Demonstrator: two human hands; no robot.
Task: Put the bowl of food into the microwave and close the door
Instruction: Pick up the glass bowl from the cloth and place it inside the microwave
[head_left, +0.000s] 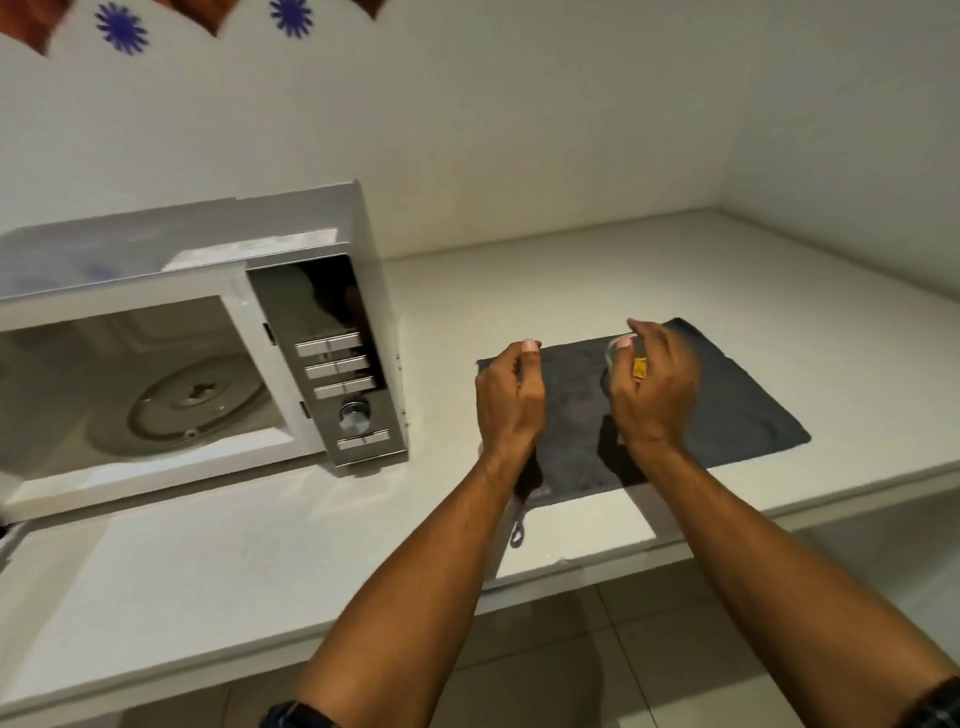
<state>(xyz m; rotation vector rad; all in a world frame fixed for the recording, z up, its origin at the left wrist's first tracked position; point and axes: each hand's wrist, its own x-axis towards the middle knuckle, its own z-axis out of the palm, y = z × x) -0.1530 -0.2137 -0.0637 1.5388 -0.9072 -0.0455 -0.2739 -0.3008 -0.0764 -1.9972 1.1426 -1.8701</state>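
From the head view, both hands hovered over a dark grey cloth (727, 410) on the white counter (519, 291). A clear bowl seemed to sit between them: only a faint rim (615, 344) and a yellow morsel (639, 367) showed. The left hand (511, 400) was curled, the right hand (655, 389) cupped at the rim; whether either gripped the bowl could not be told. If glass, it would likely be stiff, slippery and breakable, best held at opposite sides. The microwave (208, 291) stood open, its turntable (195, 402) bare and its door cut off at the left edge.

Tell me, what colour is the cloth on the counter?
Dark grey cloth, seen in the head view.
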